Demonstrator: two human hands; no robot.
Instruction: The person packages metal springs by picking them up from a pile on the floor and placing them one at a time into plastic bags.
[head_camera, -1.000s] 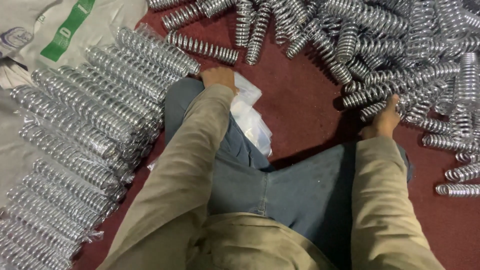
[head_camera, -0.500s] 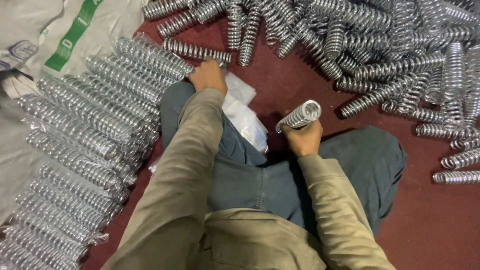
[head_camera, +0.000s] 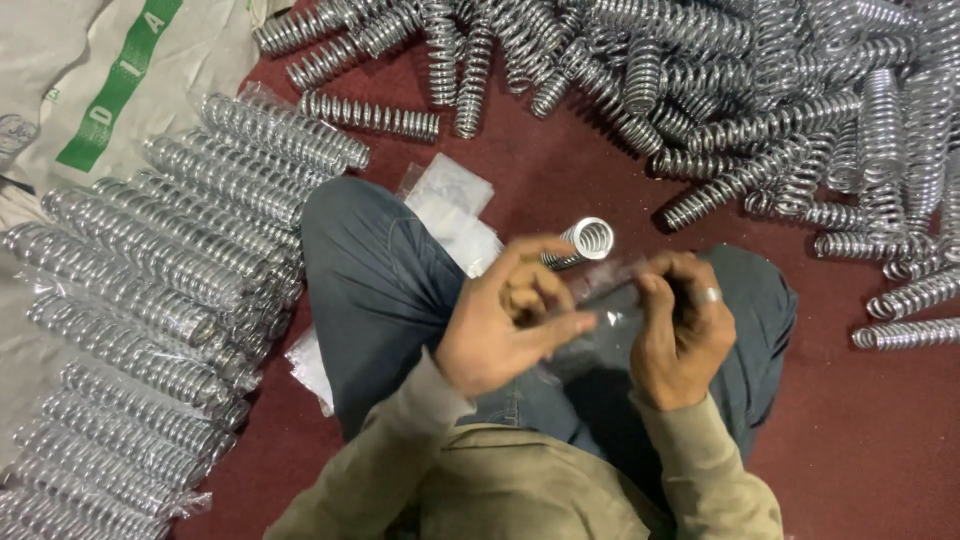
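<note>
Over the lap: a chrome coil spring (head_camera: 583, 243) and a clear plastic sleeve (head_camera: 600, 300) are held between both hands, above the jeans (head_camera: 380, 290).
Left hand: the left hand (head_camera: 510, 320) is seen palm-up, fingers curled, thumb and forefinger pinched on the sleeve's near edge; the spring's body is hidden behind the fingers.
Right hand: the right hand (head_camera: 685, 325), with a ring on one finger, is closed on the sleeve's other edge, fingertips bent inward.
Spring position: only the open round end is shown, tilted up and away, just beyond the left fingertips.
Spring handling: judged stiff, fairly heavy for its bulk, smooth and slippery plating; best gripped around the middle coils, not by the end ring.
Sleeve handling: judged thin, limp, crinkly, easily torn on wire ends; best taken at the mouth edges.
Floor right: a loose heap of bare springs (head_camera: 760, 110) is spread on the dark red floor (head_camera: 860, 450).
Floor left: rows of bagged springs (head_camera: 170, 290) are laid side by side on a white sack (head_camera: 60, 110).
Beside knee: spare plastic bags (head_camera: 450, 205) are stacked flat.
</note>
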